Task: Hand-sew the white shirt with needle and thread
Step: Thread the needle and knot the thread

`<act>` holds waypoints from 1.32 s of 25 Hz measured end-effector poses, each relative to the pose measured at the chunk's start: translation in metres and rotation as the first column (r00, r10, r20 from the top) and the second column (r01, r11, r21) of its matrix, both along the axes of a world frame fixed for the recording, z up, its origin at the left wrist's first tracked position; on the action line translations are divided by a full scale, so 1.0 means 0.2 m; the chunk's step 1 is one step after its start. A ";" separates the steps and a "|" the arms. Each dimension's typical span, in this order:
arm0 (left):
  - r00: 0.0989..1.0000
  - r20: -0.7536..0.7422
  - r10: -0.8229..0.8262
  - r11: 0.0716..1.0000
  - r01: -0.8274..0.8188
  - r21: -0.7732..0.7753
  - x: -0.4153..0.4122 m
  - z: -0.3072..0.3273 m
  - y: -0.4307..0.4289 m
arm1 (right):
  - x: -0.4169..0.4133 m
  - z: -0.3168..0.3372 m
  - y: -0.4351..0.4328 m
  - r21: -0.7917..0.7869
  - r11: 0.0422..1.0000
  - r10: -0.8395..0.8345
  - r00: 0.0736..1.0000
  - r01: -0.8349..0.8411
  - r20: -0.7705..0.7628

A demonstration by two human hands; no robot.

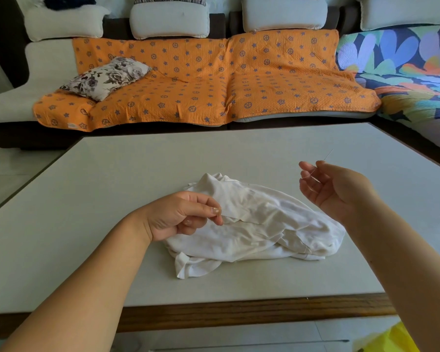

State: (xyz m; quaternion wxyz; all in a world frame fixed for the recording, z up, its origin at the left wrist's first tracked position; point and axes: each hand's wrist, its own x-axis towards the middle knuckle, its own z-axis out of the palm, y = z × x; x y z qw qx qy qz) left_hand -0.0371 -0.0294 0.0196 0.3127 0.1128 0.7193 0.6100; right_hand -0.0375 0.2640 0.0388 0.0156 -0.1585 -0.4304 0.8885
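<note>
A crumpled white shirt (259,224) lies in the middle of the pale table (112,179). My left hand (178,215) pinches a folded edge of the shirt between thumb and fingers at the shirt's left side. My right hand (333,185) is raised above and to the right of the shirt, palm turned inward. Its thumb and forefinger pinch a thin needle (327,155) that points up and to the right. A fine thread (309,175) loops across the fingers of that hand; where it runs from there I cannot tell.
The table has a wooden front edge (239,311). Behind it stands a sofa with an orange patterned cover (214,80), a floral pillow (107,77) and a colourful cover (404,72) at the right. Something yellow (391,339) lies on the floor at bottom right.
</note>
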 end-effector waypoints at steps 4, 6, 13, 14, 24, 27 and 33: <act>0.999 0.035 0.032 0.997 -0.034 0.064 0.01 0.01 -0.01 | 0.00 0.00 0.00 -0.111 0.994 0.000 1.000 0.002 0.017; 0.998 0.053 0.044 0.993 -0.050 0.107 0.00 0.01 -0.01 | 0.00 0.01 0.01 -0.171 0.985 -0.005 1.000 0.010 0.031; 0.993 0.096 0.069 0.977 -0.086 0.194 -0.01 0.00 -0.04 | -0.01 -0.01 0.04 -0.210 0.977 -0.034 0.997 0.047 0.068; 0.993 0.102 0.060 0.971 -0.082 0.224 -0.01 -0.01 -0.05 | -0.02 -0.02 0.05 -0.197 0.979 -0.043 0.996 0.059 0.083; 0.990 0.143 -0.016 0.943 -0.033 0.331 -0.03 -0.02 -0.11 | -0.03 -0.10 0.10 -0.003 0.996 -0.090 0.979 0.092 0.185; 0.989 0.144 -0.015 0.964 -0.024 0.266 -0.02 -0.01 -0.11 | -0.01 -0.12 0.09 0.247 0.969 -0.065 0.974 0.010 0.216; 0.990 0.131 -0.058 0.970 0.025 0.241 -0.02 0.00 -0.12 | -0.01 -0.15 0.10 0.747 0.649 -0.109 0.954 -0.143 0.278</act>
